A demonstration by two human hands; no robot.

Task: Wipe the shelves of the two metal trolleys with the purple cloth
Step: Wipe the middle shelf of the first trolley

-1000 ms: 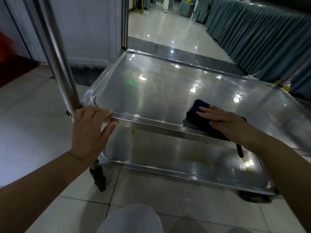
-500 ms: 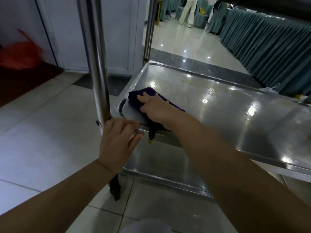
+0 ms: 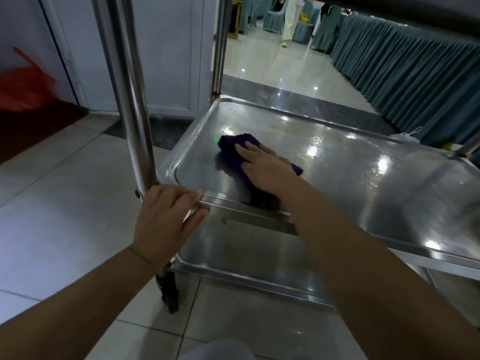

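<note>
Purple cloth (perhaps folded), under right hand

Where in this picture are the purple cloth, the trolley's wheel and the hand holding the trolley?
Purple cloth (image 3: 230,148), head view, far corner beyond the fingers.
Wheel (image 3: 169,292), head view, dark caster body.
Left hand (image 3: 166,222), head view, back of the hand.

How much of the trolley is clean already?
Done: little is sure; the middle shelf looks glossy. In hand: the right hand presses the purple cloth on it while the left hand grips its rim. Left: a yellowish smear near its far edge, and the lower shelf, which shows yellowish marks.
</note>
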